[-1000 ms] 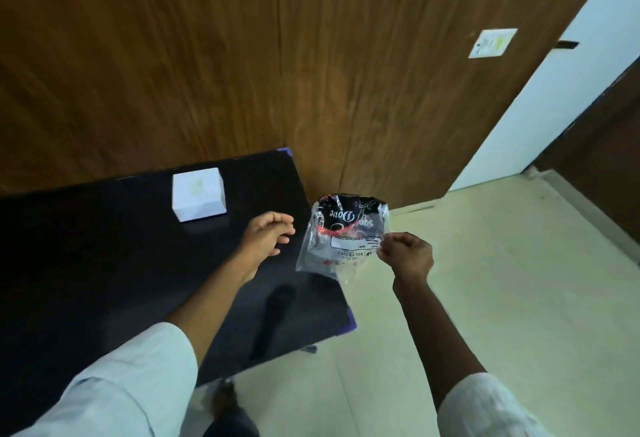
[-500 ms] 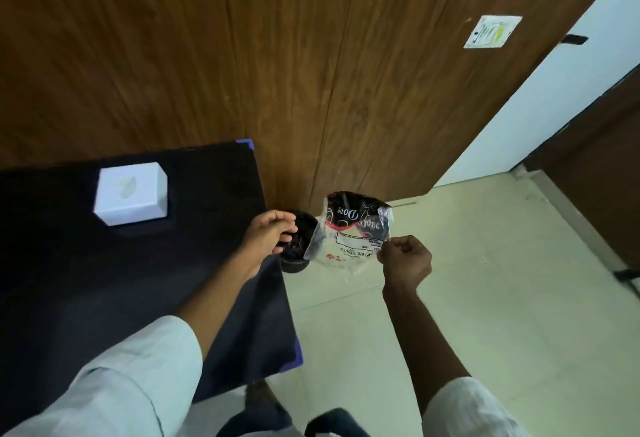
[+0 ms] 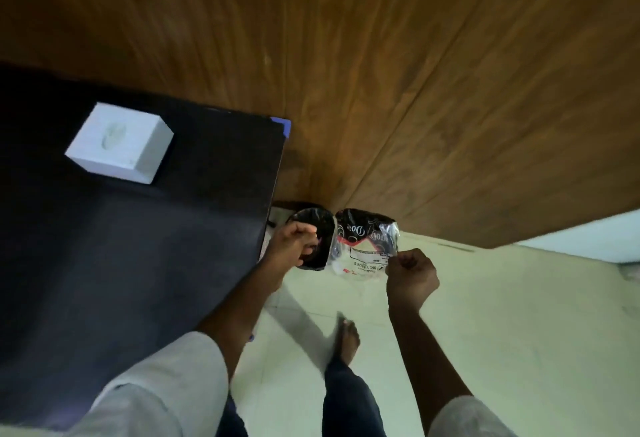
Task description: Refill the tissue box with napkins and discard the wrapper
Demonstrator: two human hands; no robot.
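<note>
My right hand (image 3: 411, 274) pinches the edge of an empty clear and black plastic wrapper (image 3: 363, 244), which hangs just right of a small black bin (image 3: 313, 225) on the floor beside the table. My left hand (image 3: 292, 244) is loosely curled with nothing in it, held over the bin's mouth and hiding part of it. The white tissue box (image 3: 119, 142) sits on the black table (image 3: 121, 263), far to the left of both hands.
A wood-panelled wall (image 3: 381, 73) rises right behind the bin and table. The table's right edge (image 3: 273, 194) runs close to my left arm. Pale floor tiles (image 3: 519, 315) spread to the right. My bare foot (image 3: 348, 338) is stepping forward.
The view has swung towards the bin beside the table. Both hands and the wrapper now hang over and beside the bin, and my foot has come into view.
</note>
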